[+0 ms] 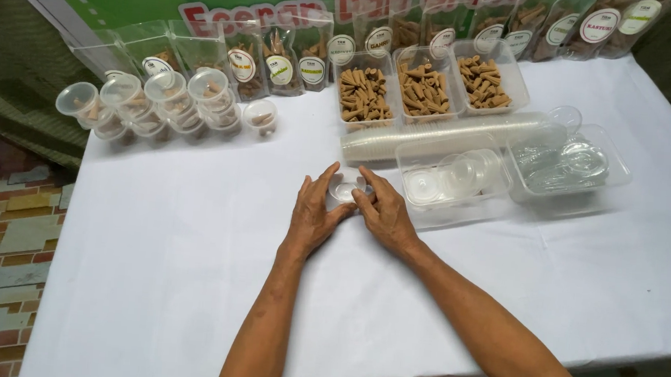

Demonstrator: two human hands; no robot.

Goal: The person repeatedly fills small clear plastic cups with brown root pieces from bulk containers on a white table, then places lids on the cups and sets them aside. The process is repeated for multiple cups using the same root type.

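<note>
A: Pinching is the grip in use. Both hands meet on one small clear cup [345,190] resting on the white table [186,264]. The left hand [313,215] closes thumb and fingers against the cup's left side; the right hand [385,215] does the same on its right side.

B: Where does the cup sit relative to the supplies?

A: Just in front of the sleeve of stacked cups [435,138] lying on its side, and just left of the tray of clear lids [452,182]. Three trays of brown cones [423,88] stand behind the sleeve. Filled, lidded cups [167,99] are grouped well apart at the far left.

B: What makes the hold work well?

A: In my judgement, light and even pressure from both sides, since thin plastic likely buckles. Keep the cup upright and flat on the table. Whether a lid is already seated on it cannot be told.
</note>
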